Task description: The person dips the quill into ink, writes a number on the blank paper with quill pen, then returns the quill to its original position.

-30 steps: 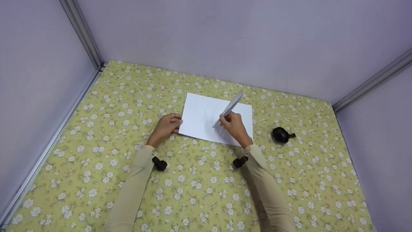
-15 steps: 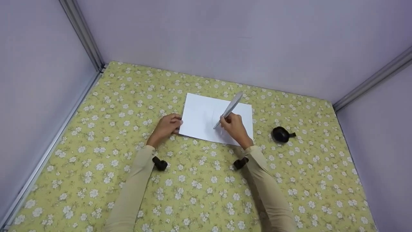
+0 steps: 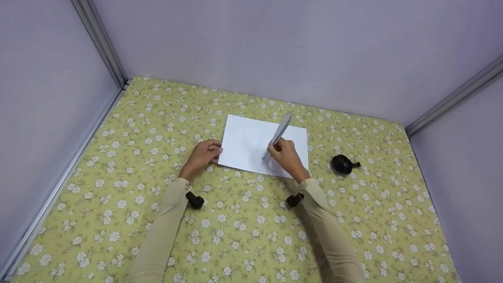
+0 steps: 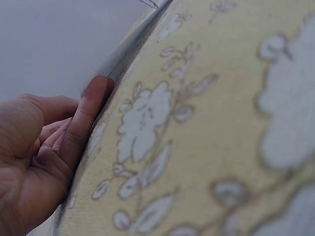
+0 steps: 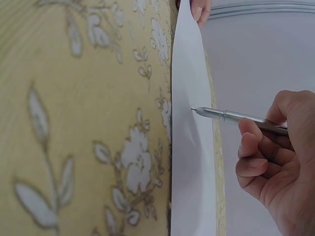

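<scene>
In the head view, a white sheet of paper [image 3: 239, 135] lies near the middle of the cloth, a faint curved line on it. My left hand [image 3: 203, 152] pinches its left edge; in the left wrist view the thumb and a finger [image 4: 88, 110] meet at the paper's edge [image 4: 110, 64]. My right hand [image 3: 287, 156] grips a pen [image 3: 281, 127] with a broad, feather-like upper part, slanting up and away. The right wrist view shows the pen's silver front end [image 5: 211, 113], its point at the paper [image 5: 189, 162], and the fingers curled around the barrel.
A round black pot [image 3: 342, 164] with a short handle stands right of the paper. Yellow floral cloth [image 3: 243, 236] covers the table. Pale panels [image 3: 251, 47] rise behind and at both sides. Small black devices [image 3: 195, 200] are worn at both wrists.
The pen's point has shifted slightly toward me across the paper, and its broad top has swung a little left. My left hand and the paper stay nearly in place.
</scene>
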Demonstrator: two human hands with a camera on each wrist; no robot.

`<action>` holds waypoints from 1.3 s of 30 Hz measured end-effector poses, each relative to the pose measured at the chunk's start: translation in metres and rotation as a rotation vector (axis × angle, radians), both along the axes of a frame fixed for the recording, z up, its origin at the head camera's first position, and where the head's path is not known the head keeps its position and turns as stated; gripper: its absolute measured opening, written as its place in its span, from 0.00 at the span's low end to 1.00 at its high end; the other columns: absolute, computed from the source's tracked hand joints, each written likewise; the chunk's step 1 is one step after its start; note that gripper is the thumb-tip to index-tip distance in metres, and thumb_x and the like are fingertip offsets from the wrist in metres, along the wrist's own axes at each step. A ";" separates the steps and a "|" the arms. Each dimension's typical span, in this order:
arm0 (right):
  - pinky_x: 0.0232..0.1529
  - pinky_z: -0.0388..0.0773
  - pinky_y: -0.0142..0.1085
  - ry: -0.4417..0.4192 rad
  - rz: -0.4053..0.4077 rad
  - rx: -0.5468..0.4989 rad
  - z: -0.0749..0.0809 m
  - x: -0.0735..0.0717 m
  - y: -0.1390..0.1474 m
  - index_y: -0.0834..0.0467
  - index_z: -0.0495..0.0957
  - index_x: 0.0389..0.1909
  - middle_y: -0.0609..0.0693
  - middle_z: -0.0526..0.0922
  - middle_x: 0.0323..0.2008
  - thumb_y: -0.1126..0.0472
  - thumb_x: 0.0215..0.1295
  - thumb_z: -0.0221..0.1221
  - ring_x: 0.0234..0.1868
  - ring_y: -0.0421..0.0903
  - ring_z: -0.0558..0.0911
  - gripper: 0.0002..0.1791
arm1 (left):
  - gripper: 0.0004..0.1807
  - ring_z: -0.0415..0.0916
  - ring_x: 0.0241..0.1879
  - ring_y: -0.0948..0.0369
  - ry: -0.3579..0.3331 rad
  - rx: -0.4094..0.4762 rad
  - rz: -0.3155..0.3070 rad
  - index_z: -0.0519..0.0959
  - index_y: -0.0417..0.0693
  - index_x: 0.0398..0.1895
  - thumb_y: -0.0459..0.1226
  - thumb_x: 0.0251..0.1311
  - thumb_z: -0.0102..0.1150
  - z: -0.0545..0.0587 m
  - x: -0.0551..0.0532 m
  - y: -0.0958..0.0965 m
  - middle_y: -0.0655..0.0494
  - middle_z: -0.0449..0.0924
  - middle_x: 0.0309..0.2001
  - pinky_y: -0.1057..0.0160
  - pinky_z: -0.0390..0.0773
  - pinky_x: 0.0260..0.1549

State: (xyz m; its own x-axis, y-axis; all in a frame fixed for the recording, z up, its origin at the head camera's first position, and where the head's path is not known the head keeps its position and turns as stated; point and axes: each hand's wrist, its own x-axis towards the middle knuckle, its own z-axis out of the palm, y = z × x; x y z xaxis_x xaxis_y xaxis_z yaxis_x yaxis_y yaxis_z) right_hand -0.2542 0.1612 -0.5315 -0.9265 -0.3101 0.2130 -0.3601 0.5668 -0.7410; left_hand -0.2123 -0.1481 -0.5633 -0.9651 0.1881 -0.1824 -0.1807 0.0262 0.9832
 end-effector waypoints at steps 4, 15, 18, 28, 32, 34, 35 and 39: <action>0.28 0.73 0.32 0.003 -0.003 0.010 0.000 0.002 0.002 0.66 0.84 0.37 0.56 0.88 0.27 0.63 0.75 0.56 0.27 0.44 0.83 0.12 | 0.21 0.78 0.39 0.59 -0.001 0.027 -0.002 0.72 0.36 0.71 0.35 0.79 0.53 -0.001 0.000 0.000 0.43 0.80 0.53 0.66 0.83 0.38; 0.28 0.74 0.32 0.018 -0.003 0.026 -0.005 0.008 0.003 0.66 0.84 0.37 0.55 0.86 0.26 0.63 0.75 0.56 0.26 0.42 0.81 0.12 | 0.21 0.72 0.31 0.63 -0.005 0.048 -0.007 0.71 0.37 0.71 0.34 0.80 0.52 -0.005 0.004 -0.001 0.49 0.77 0.44 0.67 0.81 0.34; 0.27 0.73 0.32 0.019 -0.001 0.025 -0.005 0.010 0.004 0.66 0.84 0.36 0.55 0.86 0.25 0.63 0.75 0.56 0.25 0.42 0.80 0.12 | 0.22 0.73 0.32 0.62 -0.011 0.039 -0.006 0.71 0.37 0.72 0.34 0.80 0.52 -0.005 0.006 -0.002 0.47 0.78 0.46 0.66 0.81 0.35; 0.27 0.71 0.33 0.013 0.000 0.029 -0.003 0.011 0.008 0.66 0.83 0.36 0.55 0.85 0.25 0.64 0.75 0.56 0.25 0.42 0.78 0.11 | 0.20 0.77 0.35 0.61 -0.010 0.019 0.011 0.73 0.37 0.69 0.34 0.79 0.53 -0.006 0.005 -0.002 0.42 0.81 0.52 0.66 0.82 0.36; 0.27 0.71 0.33 0.005 -0.006 0.030 0.001 0.010 0.009 0.65 0.83 0.36 0.54 0.85 0.25 0.63 0.75 0.56 0.25 0.42 0.77 0.11 | 0.20 0.74 0.32 0.62 -0.014 0.078 0.013 0.73 0.36 0.69 0.33 0.80 0.52 -0.004 0.004 -0.001 0.45 0.80 0.48 0.66 0.81 0.34; 0.27 0.70 0.34 0.005 -0.008 0.029 0.002 0.009 0.009 0.65 0.82 0.36 0.54 0.84 0.24 0.63 0.75 0.56 0.24 0.43 0.76 0.11 | 0.19 0.72 0.30 0.62 -0.017 0.098 0.016 0.73 0.36 0.69 0.33 0.80 0.52 -0.003 0.003 0.001 0.46 0.79 0.46 0.66 0.80 0.32; 0.27 0.71 0.35 0.002 -0.006 0.029 0.002 0.009 0.010 0.65 0.82 0.36 0.54 0.83 0.24 0.63 0.76 0.56 0.24 0.43 0.76 0.11 | 0.19 0.72 0.30 0.62 -0.017 0.098 0.016 0.73 0.36 0.69 0.33 0.80 0.52 -0.002 0.002 0.001 0.47 0.79 0.46 0.66 0.80 0.32; 0.28 0.71 0.37 -0.006 -0.006 0.031 0.002 0.009 0.012 0.64 0.81 0.34 0.53 0.82 0.24 0.64 0.76 0.56 0.24 0.44 0.74 0.11 | 0.20 0.69 0.29 0.62 -0.027 0.104 0.015 0.73 0.35 0.69 0.33 0.79 0.53 -0.002 -0.001 0.002 0.47 0.79 0.45 0.67 0.79 0.32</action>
